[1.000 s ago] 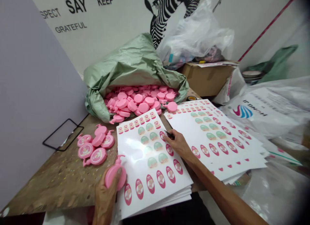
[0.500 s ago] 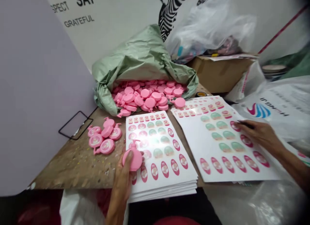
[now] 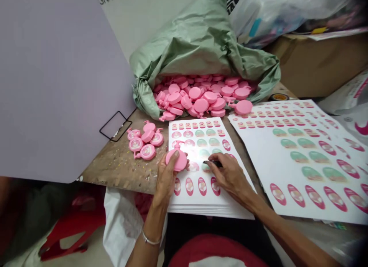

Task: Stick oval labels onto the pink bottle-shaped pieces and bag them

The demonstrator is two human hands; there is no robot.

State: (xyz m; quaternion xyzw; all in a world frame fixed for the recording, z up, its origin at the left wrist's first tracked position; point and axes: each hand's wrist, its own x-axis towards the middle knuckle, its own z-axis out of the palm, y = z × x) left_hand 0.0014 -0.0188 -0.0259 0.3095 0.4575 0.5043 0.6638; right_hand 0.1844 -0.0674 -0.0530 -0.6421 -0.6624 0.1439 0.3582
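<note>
My left hand (image 3: 167, 175) holds a pink toy pump bottle (image 3: 177, 160), thumb across its plain round face and nozzle at the top. It hovers over the left part of a stack of sticker sheets (image 3: 189, 208). Above the right half of that stack, my right hand (image 3: 230, 177) is closed on a slim black pointed tool (image 3: 214, 163), possibly tweezers. The tool's tip points left, close to the green stickers (image 3: 204, 153). Left of the stack lies a small group of pink bottles (image 3: 147, 152), some with round stickers on their faces.
Behind the sheets, a green sack (image 3: 186, 48) spills many pink bottles (image 3: 201, 105) onto the wooden table (image 3: 115, 173). More sticker sheets (image 3: 258, 159) lie at the right. A black wire frame (image 3: 105, 135) leans at the left panel; a tape roll (image 3: 278, 97) and cardboard box (image 3: 319, 63) stand behind.
My right hand has moved left with the black tool, from the right-hand sheets to the nearer stack. My left hand still holds the pink bottle. The view has tilted down and turned left.
</note>
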